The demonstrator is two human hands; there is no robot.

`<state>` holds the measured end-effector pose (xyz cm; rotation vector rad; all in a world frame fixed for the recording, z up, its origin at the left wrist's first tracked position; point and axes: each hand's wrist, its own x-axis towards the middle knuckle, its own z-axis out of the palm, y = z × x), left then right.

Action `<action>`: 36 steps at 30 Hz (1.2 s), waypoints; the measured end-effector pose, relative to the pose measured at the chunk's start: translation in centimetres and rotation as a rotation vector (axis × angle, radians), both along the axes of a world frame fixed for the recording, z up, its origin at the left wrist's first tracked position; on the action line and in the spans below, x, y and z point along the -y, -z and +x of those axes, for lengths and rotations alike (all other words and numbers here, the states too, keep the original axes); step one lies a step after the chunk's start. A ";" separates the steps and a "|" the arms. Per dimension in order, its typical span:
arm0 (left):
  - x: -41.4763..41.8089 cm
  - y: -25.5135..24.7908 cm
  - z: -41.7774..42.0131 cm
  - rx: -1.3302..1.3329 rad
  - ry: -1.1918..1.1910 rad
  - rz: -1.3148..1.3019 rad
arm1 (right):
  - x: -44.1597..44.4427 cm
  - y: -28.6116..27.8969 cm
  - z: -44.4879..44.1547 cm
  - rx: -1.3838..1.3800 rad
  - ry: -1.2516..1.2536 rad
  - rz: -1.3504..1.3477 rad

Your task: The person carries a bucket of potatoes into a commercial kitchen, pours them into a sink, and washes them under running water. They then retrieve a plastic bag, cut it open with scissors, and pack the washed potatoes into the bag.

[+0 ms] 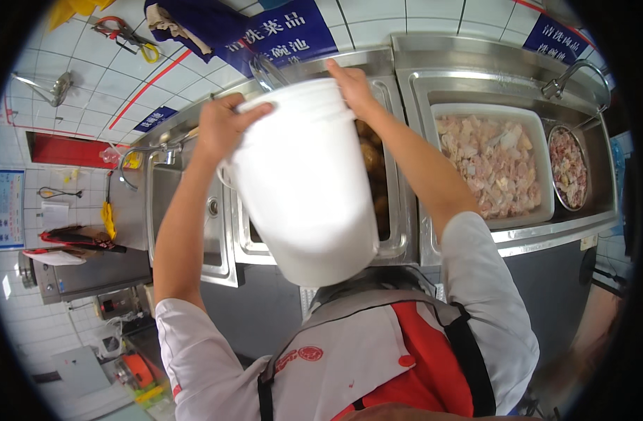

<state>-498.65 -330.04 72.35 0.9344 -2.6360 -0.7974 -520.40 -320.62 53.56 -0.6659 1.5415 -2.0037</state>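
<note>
Both my hands hold a large white plastic bucket (305, 184) tilted over the middle sink, its rim away from me and its base towards my apron. My left hand (224, 123) grips the rim at the left, thumb on the outer wall. My right hand (353, 89) is on the rim at the right, index finger stretched out. Brown roundish items, perhaps potatoes, show in the middle sink (398, 210) beside the bucket. The inside of the bucket is hidden. A metal faucet (266, 73) stands just behind the rim.
The right sink (421, 105) holds a white tub (546, 173) of raw meat pieces and an oval metal strainer (585, 184) with more meat. A curved faucet (555, 87) stands above them. At the left are another sink (213, 247) and its faucet (166, 152). Scissors (124, 39) hang on the tiled wall.
</note>
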 end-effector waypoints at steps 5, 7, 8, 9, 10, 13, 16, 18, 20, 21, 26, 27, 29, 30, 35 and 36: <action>-3.0 0.1 7.1 -0.301 0.170 -0.226 | -6.4 -10.9 3.1 -0.275 -0.059 0.110; -1.4 1.8 10.7 -0.451 0.210 -0.249 | -6.2 -12.8 6.0 -0.362 -0.059 0.099; 0.3 3.1 12.5 -0.484 0.242 -0.213 | -5.5 -13.6 7.8 -0.405 -0.045 0.084; 1.7 4.3 13.8 -0.537 0.256 -0.154 | -4.7 -14.5 9.6 -0.456 -0.040 0.066; 2.9 5.4 15.2 -0.584 0.263 -0.094 | -3.9 -15.9 11.2 -0.569 -0.065 0.098; 7.3 10.8 18.9 -0.592 0.406 -0.054 | -0.4 -19.4 15.5 -1.349 -0.001 0.065; 8.5 14.9 20.1 -0.640 0.574 -0.018 | 1.1 -21.5 20.5 -1.658 -0.141 0.255; 9.4 16.3 19.8 -0.748 0.625 0.054 | 2.1 -21.6 22.7 -1.779 -0.190 0.271; 11.2 16.4 19.7 -0.730 0.662 0.069 | 2.7 -21.4 23.7 -1.810 -0.241 0.352; 11.6 16.3 19.8 -0.720 0.678 0.082 | 3.0 -21.5 24.1 -1.823 -0.272 0.395; 9.8 19.5 19.8 -0.726 0.743 0.293 | 5.6 -21.9 24.5 -1.862 -0.487 0.489; 8.5 21.0 19.4 -0.695 0.747 0.362 | 6.5 -21.3 24.2 -1.859 -0.555 0.542; 6.5 24.9 18.1 -0.633 0.761 0.496 | 7.3 -19.3 23.4 -1.852 -0.681 0.624; 6.0 26.0 17.7 -0.492 0.829 0.625 | 7.2 -17.6 22.8 -1.837 -0.745 0.661; 4.3 31.3 13.3 -0.091 1.043 0.880 | 6.2 -14.4 21.1 -1.784 -0.771 0.683; 4.5 31.2 12.4 -0.058 1.081 0.759 | 6.4 -14.1 20.8 -1.804 -0.778 0.666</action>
